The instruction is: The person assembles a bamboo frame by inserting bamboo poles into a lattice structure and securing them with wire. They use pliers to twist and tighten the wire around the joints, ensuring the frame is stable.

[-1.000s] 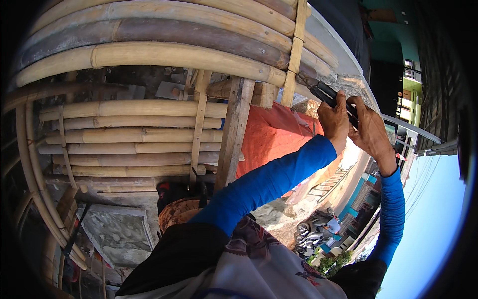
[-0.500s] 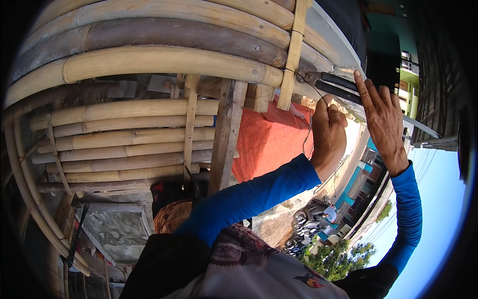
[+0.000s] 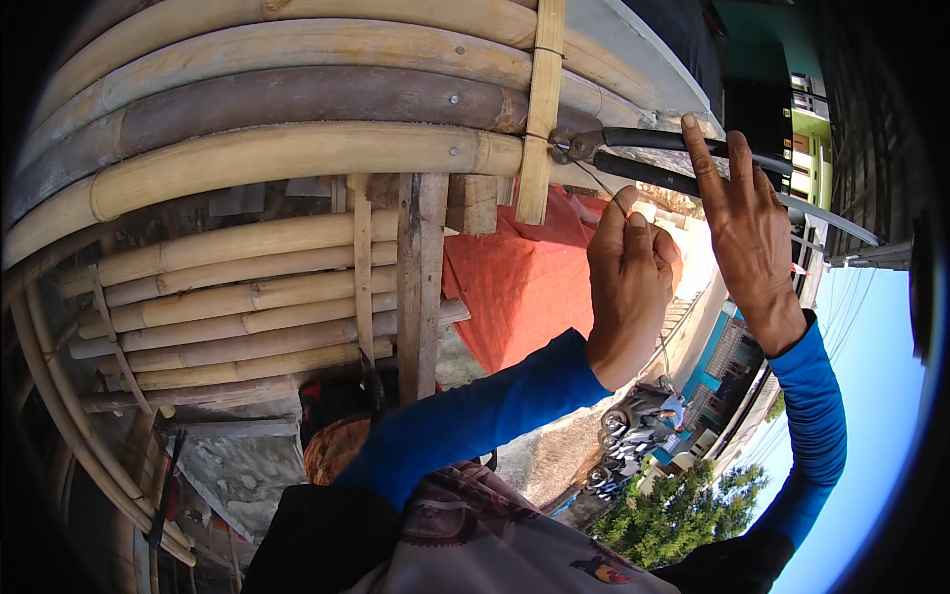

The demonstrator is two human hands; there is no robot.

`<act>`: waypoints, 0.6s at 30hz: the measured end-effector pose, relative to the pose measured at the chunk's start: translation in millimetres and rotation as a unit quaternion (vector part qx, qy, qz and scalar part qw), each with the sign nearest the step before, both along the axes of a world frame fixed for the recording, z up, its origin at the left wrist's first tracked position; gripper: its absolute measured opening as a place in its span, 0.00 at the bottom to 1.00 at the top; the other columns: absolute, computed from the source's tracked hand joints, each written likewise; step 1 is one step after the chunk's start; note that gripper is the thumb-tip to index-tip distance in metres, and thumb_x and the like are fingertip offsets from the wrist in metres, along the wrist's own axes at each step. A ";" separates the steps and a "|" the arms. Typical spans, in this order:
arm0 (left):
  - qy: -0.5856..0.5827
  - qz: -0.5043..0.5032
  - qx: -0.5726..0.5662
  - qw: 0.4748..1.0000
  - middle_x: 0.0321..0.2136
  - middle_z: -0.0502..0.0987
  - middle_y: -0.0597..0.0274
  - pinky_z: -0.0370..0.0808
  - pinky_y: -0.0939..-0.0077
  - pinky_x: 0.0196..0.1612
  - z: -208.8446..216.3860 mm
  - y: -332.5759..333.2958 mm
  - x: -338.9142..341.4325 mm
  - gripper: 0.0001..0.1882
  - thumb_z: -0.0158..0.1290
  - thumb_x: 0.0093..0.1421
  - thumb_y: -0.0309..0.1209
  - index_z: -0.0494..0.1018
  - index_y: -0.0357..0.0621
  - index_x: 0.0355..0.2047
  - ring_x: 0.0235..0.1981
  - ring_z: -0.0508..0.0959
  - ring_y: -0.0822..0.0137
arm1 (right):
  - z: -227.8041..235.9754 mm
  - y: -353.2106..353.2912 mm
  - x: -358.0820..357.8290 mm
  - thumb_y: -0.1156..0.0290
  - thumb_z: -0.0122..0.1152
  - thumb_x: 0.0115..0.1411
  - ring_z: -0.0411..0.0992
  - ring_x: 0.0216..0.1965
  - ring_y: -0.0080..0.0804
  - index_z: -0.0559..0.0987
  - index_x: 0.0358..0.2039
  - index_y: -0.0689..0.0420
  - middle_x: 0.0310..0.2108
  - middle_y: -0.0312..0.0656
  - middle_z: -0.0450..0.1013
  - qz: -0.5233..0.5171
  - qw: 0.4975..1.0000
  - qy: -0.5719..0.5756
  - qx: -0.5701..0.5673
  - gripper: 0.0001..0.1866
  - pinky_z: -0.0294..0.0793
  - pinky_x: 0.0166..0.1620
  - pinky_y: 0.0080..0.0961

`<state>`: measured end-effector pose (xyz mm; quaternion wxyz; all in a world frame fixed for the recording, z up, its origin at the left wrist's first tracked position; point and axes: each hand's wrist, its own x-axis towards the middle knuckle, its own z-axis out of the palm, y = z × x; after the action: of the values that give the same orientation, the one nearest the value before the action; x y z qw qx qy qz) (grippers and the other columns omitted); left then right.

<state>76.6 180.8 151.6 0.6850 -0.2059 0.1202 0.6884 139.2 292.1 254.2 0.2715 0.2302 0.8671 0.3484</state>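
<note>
A thin dark wire (image 3: 600, 181) runs from a flat bamboo slat (image 3: 540, 119) to my left hand (image 3: 631, 287), whose thumb and fingertips pinch it. The slat lies across several bamboo poles (image 3: 327, 147), and wire loops round it. Just right of the slat, the pincers (image 3: 643, 170) have their metal jaws at the wire's near end; whether the jaws bite on it I cannot tell. My right hand (image 3: 750, 243) holds the black handles, which stand somewhat apart. Its index finger stretches over them, and part of the grip is hidden behind the palm.
A wooden post (image 3: 422, 287) stands below the poles, with a second bamboo rack (image 3: 247, 297) to its left. An orange-red sheet (image 3: 515, 272) hangs behind my left hand. Beyond lie parked motorbikes (image 3: 623, 436), a tree (image 3: 683, 510) and buildings. A grey ledge (image 3: 663, 59) borders the poles.
The view has shifted, so the poles and slat sit farther left. The pincers' handles look spread wider. My left hand still pinches the wire.
</note>
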 end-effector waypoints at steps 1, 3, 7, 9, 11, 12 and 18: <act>-0.006 -0.005 -0.010 1.000 0.23 0.69 0.66 0.61 0.84 0.16 6.7 -1.0 -3.4 0.20 0.39 0.78 0.33 0.60 0.44 0.66 0.15 0.63 0.80 | -1.7 -0.1 2.5 0.84 0.58 0.54 0.77 0.40 0.48 0.55 0.76 0.40 0.59 0.56 0.67 -0.001 1.000 0.015 0.004 0.50 0.84 0.39 0.37; -0.019 -0.014 -0.034 0.999 0.24 0.69 0.66 0.59 0.85 0.16 17.2 -5.3 -6.0 0.20 0.39 0.78 0.34 0.60 0.44 0.66 0.15 0.62 0.81 | -7.6 -1.9 2.7 0.85 0.57 0.54 0.77 0.43 0.51 0.56 0.76 0.39 0.60 0.56 0.65 -0.001 0.999 0.046 0.010 0.50 0.84 0.40 0.39; 0.043 -0.012 -0.007 0.999 0.25 0.69 0.67 0.57 0.85 0.17 26.4 -19.4 4.9 0.21 0.38 0.79 0.36 0.60 0.43 0.68 0.16 0.61 0.82 | -16.8 3.7 13.6 0.87 0.57 0.53 0.76 0.48 0.55 0.56 0.76 0.39 0.62 0.56 0.63 -0.077 0.991 0.098 -0.042 0.51 0.84 0.42 0.43; 0.031 -0.020 0.001 0.999 0.26 0.69 0.67 0.57 0.85 0.17 25.7 -23.2 0.2 0.22 0.38 0.79 0.37 0.59 0.43 0.69 0.16 0.60 0.83 | -18.0 9.0 20.4 0.88 0.56 0.53 0.78 0.46 0.54 0.56 0.75 0.40 0.60 0.54 0.64 -0.086 0.989 0.103 -0.058 0.50 0.85 0.41 0.41; 0.035 -0.025 0.005 0.999 0.26 0.69 0.67 0.57 0.85 0.17 24.3 -24.1 -1.1 0.22 0.38 0.79 0.38 0.59 0.43 0.68 0.16 0.60 0.83 | -18.5 11.6 26.2 0.88 0.56 0.53 0.78 0.44 0.53 0.56 0.75 0.40 0.58 0.53 0.65 -0.080 0.991 0.093 -0.061 0.50 0.86 0.40 0.40; 0.025 -0.013 0.014 1.000 0.27 0.70 0.66 0.57 0.85 0.17 23.4 -22.6 -1.4 0.22 0.38 0.79 0.38 0.59 0.42 0.68 0.16 0.60 0.83 | -17.4 12.2 27.5 0.88 0.56 0.53 0.79 0.42 0.52 0.56 0.75 0.42 0.56 0.53 0.65 -0.071 0.992 0.084 -0.063 0.50 0.86 0.38 0.40; -0.003 0.006 0.012 1.000 0.26 0.69 0.67 0.56 0.86 0.17 30.0 -15.9 -9.3 0.21 0.38 0.79 0.37 0.60 0.42 0.66 0.16 0.60 0.83 | -13.7 -9.1 22.9 0.86 0.58 0.53 0.79 0.40 0.48 0.55 0.76 0.43 0.55 0.52 0.66 -0.073 0.990 0.100 -0.062 0.50 0.85 0.34 0.37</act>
<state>67.3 164.9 181.5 0.6835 -0.2002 0.1085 0.6935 162.1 283.0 240.5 0.2215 0.3090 0.8910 0.2482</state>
